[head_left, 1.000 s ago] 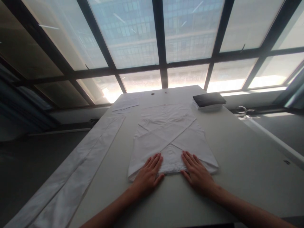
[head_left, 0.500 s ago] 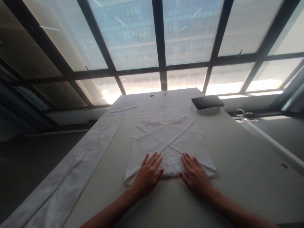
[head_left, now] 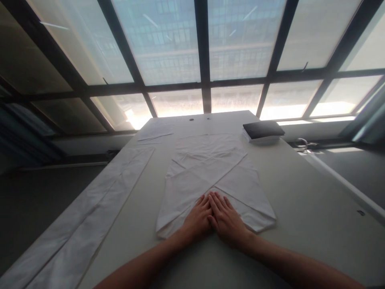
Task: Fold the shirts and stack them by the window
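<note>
Left hand (head_left: pixel 199 218) and right hand (head_left: pixel 225 218), overlapping, rest on folded white cloth garment (head_left: pixel 195 176), fingers outstretched, mostly together. Flat, even pressure should limit creasing.

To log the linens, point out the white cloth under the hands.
The folded cloth with crossing flaps, under the left hand and right hand; the long cloth at left lies apart, untouched.

Garment (head_left: pixel 208 170) creased matt cloth; table (head_left: pixel 303 200) smooth, matt
</note>
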### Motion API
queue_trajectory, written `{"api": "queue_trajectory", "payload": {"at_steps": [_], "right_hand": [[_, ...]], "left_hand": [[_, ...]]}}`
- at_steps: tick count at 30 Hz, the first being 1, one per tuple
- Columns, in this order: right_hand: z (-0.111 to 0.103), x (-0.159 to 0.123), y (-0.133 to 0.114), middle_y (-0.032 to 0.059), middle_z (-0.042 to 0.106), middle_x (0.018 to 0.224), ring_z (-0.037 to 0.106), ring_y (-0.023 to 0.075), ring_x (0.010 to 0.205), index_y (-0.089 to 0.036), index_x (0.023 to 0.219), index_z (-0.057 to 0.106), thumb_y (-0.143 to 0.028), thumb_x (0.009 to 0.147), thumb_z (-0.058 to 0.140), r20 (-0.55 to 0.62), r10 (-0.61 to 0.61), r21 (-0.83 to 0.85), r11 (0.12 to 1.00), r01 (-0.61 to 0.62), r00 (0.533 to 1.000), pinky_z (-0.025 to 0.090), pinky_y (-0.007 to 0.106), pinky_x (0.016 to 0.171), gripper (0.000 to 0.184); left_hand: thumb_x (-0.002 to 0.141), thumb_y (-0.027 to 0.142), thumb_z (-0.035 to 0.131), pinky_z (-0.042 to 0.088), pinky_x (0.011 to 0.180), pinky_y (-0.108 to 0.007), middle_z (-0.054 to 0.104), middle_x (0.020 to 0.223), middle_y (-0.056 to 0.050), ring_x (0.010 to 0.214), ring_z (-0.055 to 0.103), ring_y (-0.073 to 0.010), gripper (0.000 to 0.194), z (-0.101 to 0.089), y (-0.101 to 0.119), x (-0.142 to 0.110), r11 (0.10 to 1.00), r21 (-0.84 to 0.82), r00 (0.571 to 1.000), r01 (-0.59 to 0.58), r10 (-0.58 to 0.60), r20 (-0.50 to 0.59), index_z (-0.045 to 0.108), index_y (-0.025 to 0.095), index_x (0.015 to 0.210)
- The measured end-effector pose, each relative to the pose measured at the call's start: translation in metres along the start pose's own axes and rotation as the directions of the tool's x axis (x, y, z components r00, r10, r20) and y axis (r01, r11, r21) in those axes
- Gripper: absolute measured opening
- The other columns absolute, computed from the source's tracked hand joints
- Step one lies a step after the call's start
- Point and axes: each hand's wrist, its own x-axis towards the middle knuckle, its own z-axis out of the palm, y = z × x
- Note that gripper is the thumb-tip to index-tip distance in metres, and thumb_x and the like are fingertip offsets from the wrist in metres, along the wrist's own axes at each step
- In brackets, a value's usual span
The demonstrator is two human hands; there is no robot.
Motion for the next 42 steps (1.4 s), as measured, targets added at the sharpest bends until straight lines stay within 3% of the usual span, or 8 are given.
{"api": "queue_trajectory", "payload": {"at_steps": [7, 15, 27, 37, 42], "right_hand": [[0.006, -0.007, 0.007, 0.0116, 0.017, 0.164, 0.012, 0.0256, 0.153, -0.011, 0.16, 0.012, -0.05, 0.101, 0.04, 0.031, 0.007, 0.014, 1.0, -0.008, 0.999, 0.023, 0.047, 0.122, 0.076], [0.005, -0.001, 0.005, 0.0096, 0.017, 0.164, 0.013, 0.0243, 0.153, -0.011, 0.159, 0.019, -0.053, 0.102, 0.038, 0.062, 0.058, 0.06, 0.996, -0.062, 0.996, 0.021, 0.046, 0.123, 0.073], [-0.002, 0.004, 0.007, 0.0084, 0.023, 0.163, 0.018, 0.0228, 0.152, -0.013, 0.158, 0.025, -0.048, 0.103, 0.038, 0.088, 0.089, 0.132, 0.986, -0.1, 0.992, 0.023, 0.044, 0.122, 0.067], [0.006, -0.009, 0.014, 0.0154, 0.021, 0.163, 0.017, 0.0273, 0.152, -0.006, 0.156, 0.028, -0.049, 0.101, 0.042, 0.075, 0.117, -0.009, 0.993, -0.117, 0.99, 0.02, 0.046, 0.123, 0.072], [0.007, -0.019, 0.023, 0.013, 0.02, 0.164, 0.016, 0.0262, 0.152, -0.008, 0.156, 0.03, -0.036, 0.103, 0.035, 0.06, 0.108, -0.066, 0.992, -0.104, 0.992, 0.02, 0.047, 0.123, 0.061]], "left_hand": [[0.096, 0.032, 0.053, 0.019, 0.124, -0.047, 0.025, 0.164, -0.011, 0.152, 0.018, -0.026, 0.072, -0.006, 0.003, 0.001, 1.0, 0.006, 1.0, -0.024, 0.024, 0.014, 0.022, 0.019, 0.159], [0.096, 0.031, 0.052, 0.02, 0.123, -0.046, 0.024, 0.164, -0.011, 0.152, 0.02, -0.0266, 0.068, -0.007, 0.002, 0.002, 1.0, -0.005, 0.999, -0.013, 0.014, 0.034, 0.026, 0.02, 0.158], [0.094, 0.028, 0.055, 0.022, 0.124, -0.046, 0.027, 0.163, -0.008, 0.151, 0.023, -0.0251, 0.076, -0.003, 0.0, 0.004, 0.999, -0.041, 1.0, 0.01, -0.01, -0.005, 0.019, 0.022, 0.16], [0.105, 0.048, 0.031, 0.019, 0.124, -0.044, 0.023, 0.164, -0.011, 0.153, 0.016, -0.0239, 0.068, -0.013, -0.003, -0.013, 0.998, 0.067, 1.0, 0.015, -0.015, -0.009, 0.008, 0.017, 0.161], [0.106, 0.05, 0.027, 0.015, 0.124, -0.046, 0.019, 0.165, -0.009, 0.153, 0.011, -0.0243, 0.066, -0.014, -0.009, -0.029, 0.993, 0.116, 0.999, 0.036, -0.038, 0.014, 0.01, 0.019, 0.161]]}}
